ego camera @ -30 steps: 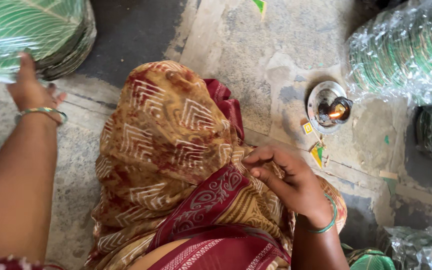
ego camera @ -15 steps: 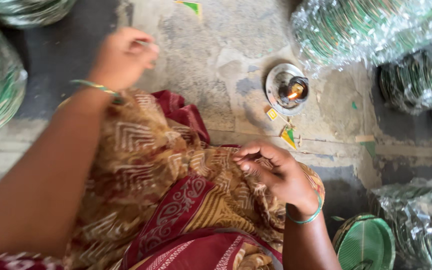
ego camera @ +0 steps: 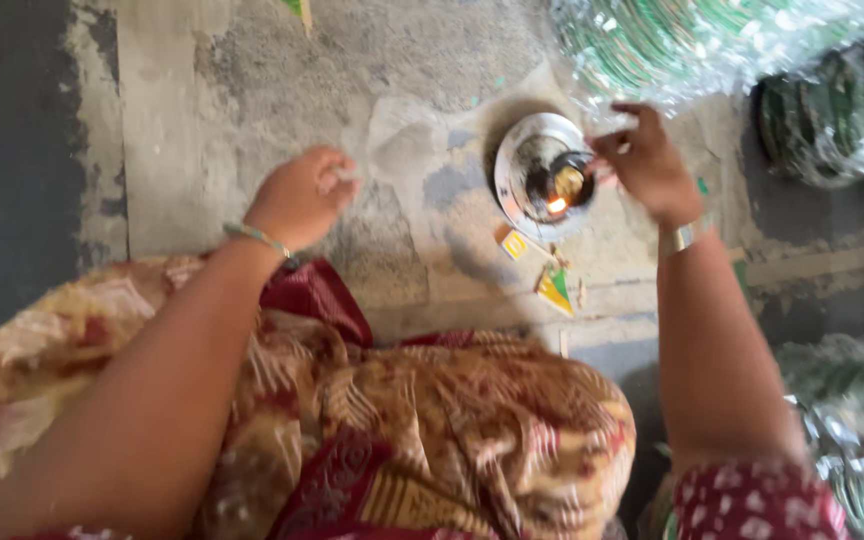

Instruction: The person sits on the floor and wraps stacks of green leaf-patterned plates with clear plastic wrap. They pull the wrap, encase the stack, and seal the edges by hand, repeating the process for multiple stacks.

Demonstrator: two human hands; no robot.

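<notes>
Flame burns low in the small round metal lamp [ego camera: 550, 175], which sits on the bare concrete floor [ego camera: 252, 80] toward its far side, just in front of the clear plastic-wrapped stacks of green rings [ego camera: 712, 40]. The right hand [ego camera: 647, 160] hovers at the lamp's right rim, fingers pinched together; something thin may be held between them, but the blur keeps me from telling what, or whether it meets the flame. The left hand [ego camera: 302, 195] hangs over open floor to the lamp's left, well apart from it, fingers curled loosely round a small pale bit at the fingertips that is too smeared to name.

Judging from this, the work at the flame goes best with the right wrist steady and the piece brought in from the side, so the fingers stay clear of the heat and the plastic wrap behind stays untouched. A small yellow packet [ego camera: 514, 243] and a green-and-yellow scrap [ego camera: 555, 290] lie just on the near side of the lamp, close to the patterned brown and maroon cloth [ego camera: 432, 420] over the person's lap; that loose cloth ought to be kept back from the lamp.
</notes>
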